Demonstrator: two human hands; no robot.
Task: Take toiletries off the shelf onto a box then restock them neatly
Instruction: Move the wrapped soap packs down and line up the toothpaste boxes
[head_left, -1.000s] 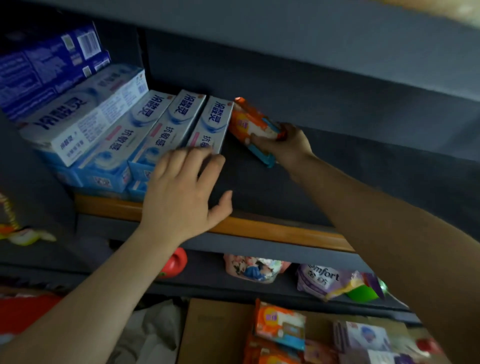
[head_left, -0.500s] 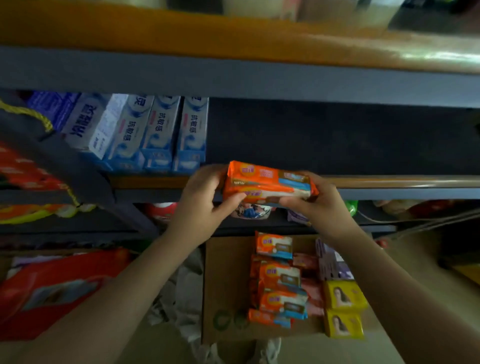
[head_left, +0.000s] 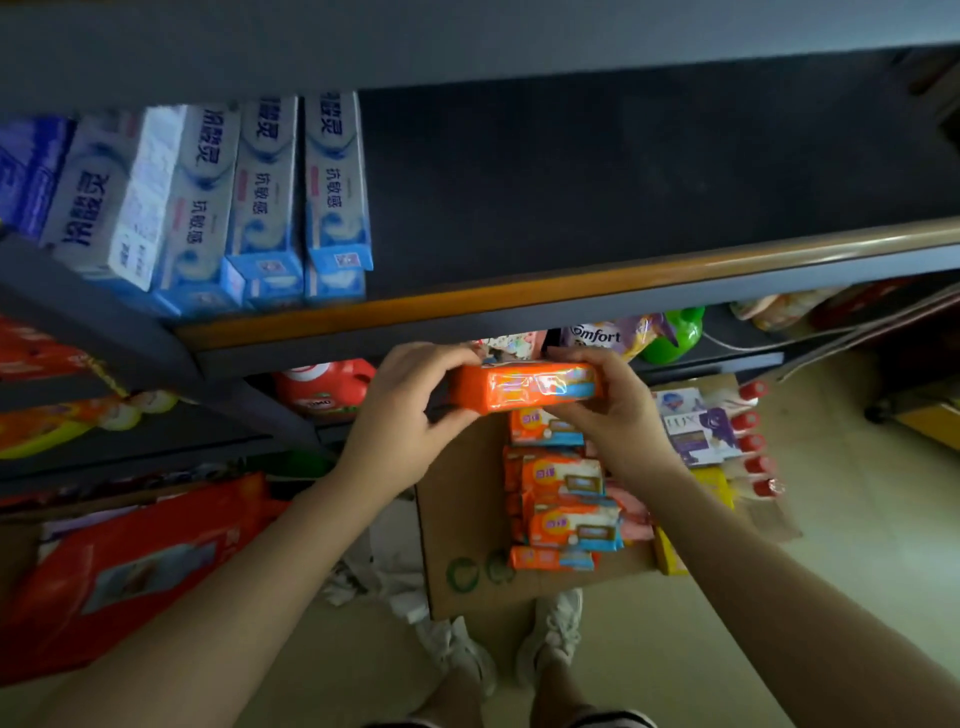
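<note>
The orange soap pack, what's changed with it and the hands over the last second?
The orange soap pack came off the shelf, where only the right hand gripped it, and moved down and forward, below the shelf edge and above the cardboard box. The left hand left the toothpaste boxes and now holds the pack's other end. The toothpaste boxes stayed put, as did the soap packs on the box.

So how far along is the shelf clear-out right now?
Partly done. Several orange soap packs, purple boxes and red-capped tubes already lie on the cardboard box. In hand: left hand and right hand hold another orange pack above it. Left: toothpaste boxes still fill the shelf, and restocking hasn't started.
</note>
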